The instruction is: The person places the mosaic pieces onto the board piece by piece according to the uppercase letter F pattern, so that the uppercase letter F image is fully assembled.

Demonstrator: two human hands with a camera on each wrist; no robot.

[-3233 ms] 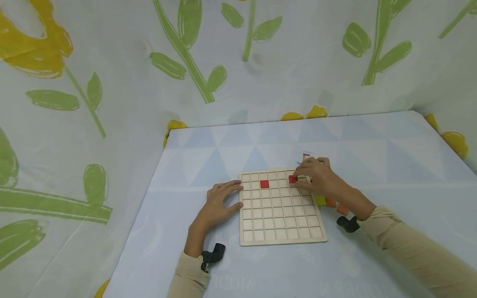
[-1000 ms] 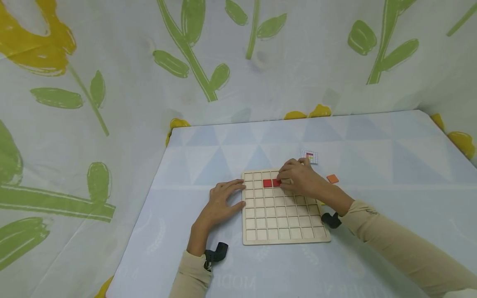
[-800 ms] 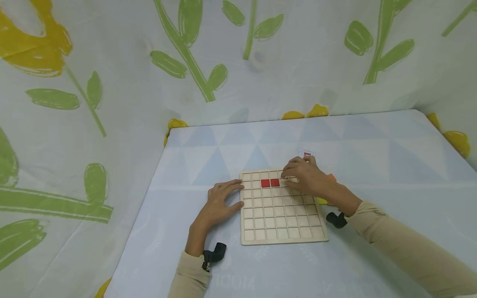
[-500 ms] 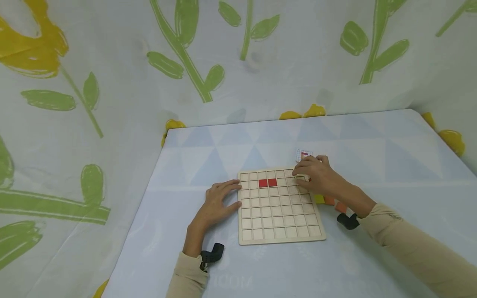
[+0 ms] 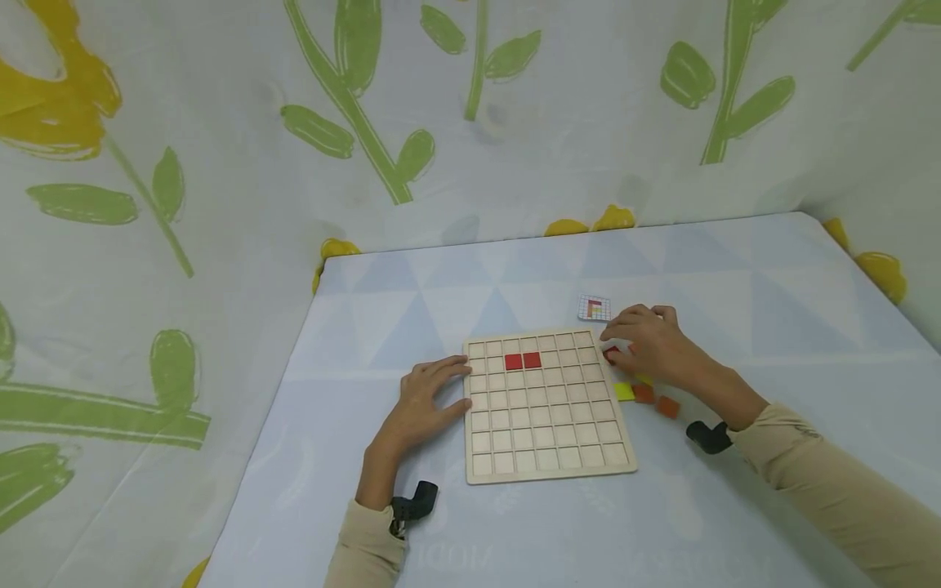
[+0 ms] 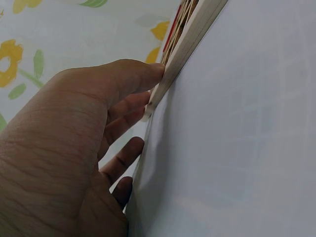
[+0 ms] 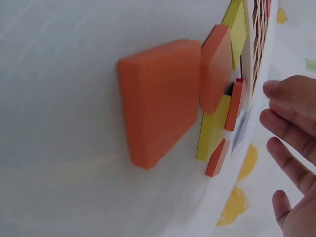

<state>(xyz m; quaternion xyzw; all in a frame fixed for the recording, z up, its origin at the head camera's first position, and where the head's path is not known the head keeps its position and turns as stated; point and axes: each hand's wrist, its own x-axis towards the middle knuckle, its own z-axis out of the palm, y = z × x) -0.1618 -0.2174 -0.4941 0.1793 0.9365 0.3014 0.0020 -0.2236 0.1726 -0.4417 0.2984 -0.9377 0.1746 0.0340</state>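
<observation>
A wooden grid board (image 5: pixel 547 416) lies flat on the table. Two red square tiles (image 5: pixel 514 362) sit side by side in its second row from the far edge. My left hand (image 5: pixel 421 406) rests at the board's left side, and in the left wrist view its thumb (image 6: pixel 138 76) touches the rim. Past the right edge, my right hand (image 5: pixel 654 343) is over a loose red tile (image 5: pixel 611 354), partly hidden by the fingers. The right wrist view shows those fingers (image 7: pixel 291 133) loosely bent and apart, with no tile visible between them.
Loose yellow tiles (image 5: pixel 624 391) and orange tiles (image 5: pixel 667 407) lie right of the board, some partly under the right hand. A small printed card (image 5: pixel 594 308) with a coloured grid pattern lies beyond the board's far right corner. A flowered cloth (image 5: pixel 243 163) surrounds the table (image 5: pixel 353 318).
The right hand has set a second red tile beside the first and let go of it. It has then moved right, off the board, to the loose tiles. The left hand stays put.
</observation>
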